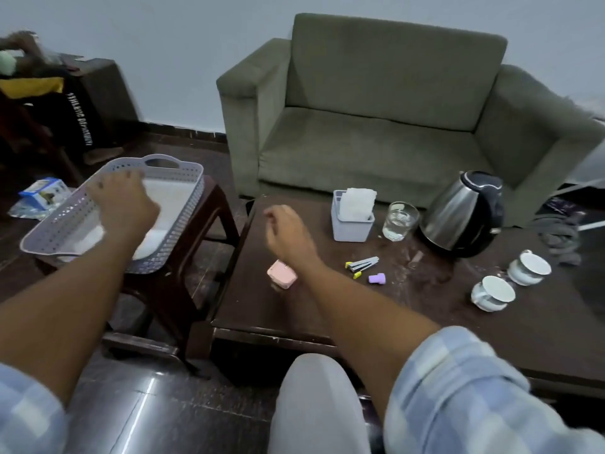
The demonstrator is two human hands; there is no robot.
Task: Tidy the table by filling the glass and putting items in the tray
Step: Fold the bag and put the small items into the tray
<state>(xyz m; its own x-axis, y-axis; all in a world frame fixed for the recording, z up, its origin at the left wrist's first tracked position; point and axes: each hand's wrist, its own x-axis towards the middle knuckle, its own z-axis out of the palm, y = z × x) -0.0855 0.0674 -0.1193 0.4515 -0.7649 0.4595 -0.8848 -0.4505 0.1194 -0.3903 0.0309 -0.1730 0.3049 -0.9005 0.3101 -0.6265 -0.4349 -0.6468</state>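
At left of frame the tray (170,224) on a stool (209,204) looks empty, the left hand (126,204) curled over its rim, grip hidden. Centre-right, a holder (352,224) keeps napkins (358,201); the glass (400,221) beside it holds water. The right hand (288,232) hangs loosely curled, holding nothing, well left of the glass.

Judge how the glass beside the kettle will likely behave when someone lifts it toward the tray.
The glass appears about half full of water, so it is probably heavy for its size and may slosh if tilted. Its smooth clear wall could be slippery. Being glass, it is likely fragile near the metal kettle.

Tray (183,204) on stool (216,204) left of table (376,306); glass (400,221) beside kettle (465,214)
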